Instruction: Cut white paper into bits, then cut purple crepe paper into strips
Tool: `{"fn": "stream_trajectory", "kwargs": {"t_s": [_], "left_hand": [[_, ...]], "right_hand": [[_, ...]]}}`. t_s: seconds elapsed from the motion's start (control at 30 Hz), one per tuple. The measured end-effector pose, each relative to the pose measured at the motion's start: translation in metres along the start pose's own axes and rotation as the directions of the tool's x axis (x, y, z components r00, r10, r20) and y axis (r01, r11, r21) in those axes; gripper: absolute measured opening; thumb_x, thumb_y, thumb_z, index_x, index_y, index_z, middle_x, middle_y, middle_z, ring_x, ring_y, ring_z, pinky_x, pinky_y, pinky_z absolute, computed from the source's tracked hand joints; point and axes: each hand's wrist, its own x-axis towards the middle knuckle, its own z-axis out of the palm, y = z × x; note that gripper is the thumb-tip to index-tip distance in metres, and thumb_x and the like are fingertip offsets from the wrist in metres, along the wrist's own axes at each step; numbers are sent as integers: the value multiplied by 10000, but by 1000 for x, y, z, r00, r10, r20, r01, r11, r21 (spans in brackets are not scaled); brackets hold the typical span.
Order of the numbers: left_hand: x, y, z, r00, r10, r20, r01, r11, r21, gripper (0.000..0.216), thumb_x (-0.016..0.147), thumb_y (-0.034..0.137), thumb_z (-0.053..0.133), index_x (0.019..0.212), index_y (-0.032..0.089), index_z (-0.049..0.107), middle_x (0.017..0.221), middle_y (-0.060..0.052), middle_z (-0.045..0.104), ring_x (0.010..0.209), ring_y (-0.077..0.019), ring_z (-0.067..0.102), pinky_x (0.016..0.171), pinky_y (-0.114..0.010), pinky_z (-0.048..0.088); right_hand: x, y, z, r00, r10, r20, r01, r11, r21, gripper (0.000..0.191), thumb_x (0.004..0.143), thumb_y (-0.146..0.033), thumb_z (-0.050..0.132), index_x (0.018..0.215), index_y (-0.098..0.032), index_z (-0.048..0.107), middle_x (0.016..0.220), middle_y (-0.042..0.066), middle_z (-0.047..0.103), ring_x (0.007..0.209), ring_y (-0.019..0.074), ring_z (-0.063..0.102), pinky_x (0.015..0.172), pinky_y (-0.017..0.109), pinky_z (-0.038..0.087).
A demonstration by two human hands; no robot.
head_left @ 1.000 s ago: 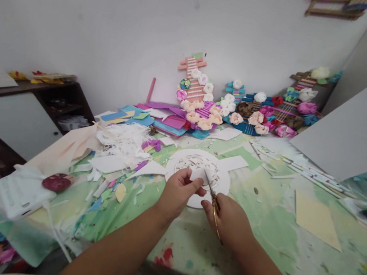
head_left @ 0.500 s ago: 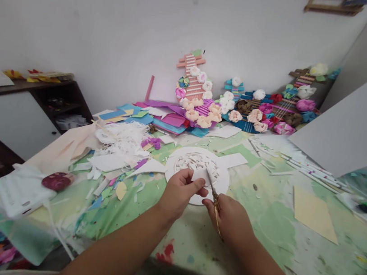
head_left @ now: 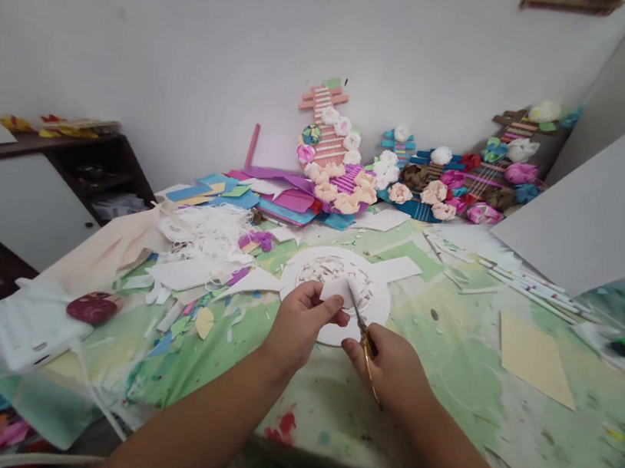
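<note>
Between the thumb and fingers of my left hand (head_left: 303, 322) is a small piece of white paper (head_left: 334, 291). My right hand (head_left: 388, 361) is closed around the gold handles of a pair of scissors (head_left: 367, 346), whose blades lie at the right edge of that paper. Both hands are over the near part of a round white plate-like disc (head_left: 292, 274), with many small white paper scraps (head_left: 322, 266) heaped in its middle. A white paper strip (head_left: 401, 268) rests across the disc's right rim.
Shredded white paper (head_left: 207, 239) and coloured offcuts lie at left, near a white power bank (head_left: 37, 327). Flower-decorated craft guitars (head_left: 330, 147) lean on the wall. A yellow sheet (head_left: 536, 358) and paper sticks (head_left: 532, 284) lie right; a white panel (head_left: 601, 205) stands behind.
The white paper in my left hand now shows a little more above the fingers, tilted against the scissors. Both hands stay over the disc; the whole view has shifted slightly.
</note>
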Motion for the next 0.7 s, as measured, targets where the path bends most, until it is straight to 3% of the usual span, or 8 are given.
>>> {"fn": "stream_trajectory", "kwargs": {"t_s": [0.1,0.3,0.53,0.7], "left_hand": [[1,4,-2,999,16,-28,-16,1000,-9,155,622,228,574,650,128,458,497,33,514,488,-78,517,562,-238,431],[-3,8,-4,997,26,66,-29,998,50,140,633,242,561,663,132,480,489,22,533,480,-78,505,540,-219,408],[-5,12,-4,992,23,125,-49,977,208,138,650,246,537,594,132,482,466,9,540,464,-76,490,512,-196,373],[-2,8,-5,988,2,153,-24,990,141,133,650,236,539,592,128,486,448,15,517,446,-67,475,502,-191,372]], "right_hand": [[-2,-2,-2,999,4,40,-5,1000,8,351,726,-477,335,578,-175,439,522,3,474,479,99,386,449,208,217],[-9,-5,-5,998,-30,54,29,1000,6,361,749,-466,288,603,-176,446,553,16,500,507,111,406,463,219,222],[-11,-6,-10,996,20,83,-15,998,-58,390,756,-475,267,615,-174,471,565,38,531,534,131,450,470,228,231],[-13,-5,-8,998,13,69,-8,997,-73,392,763,-470,259,613,-176,470,566,36,540,529,130,458,478,226,250]]}}
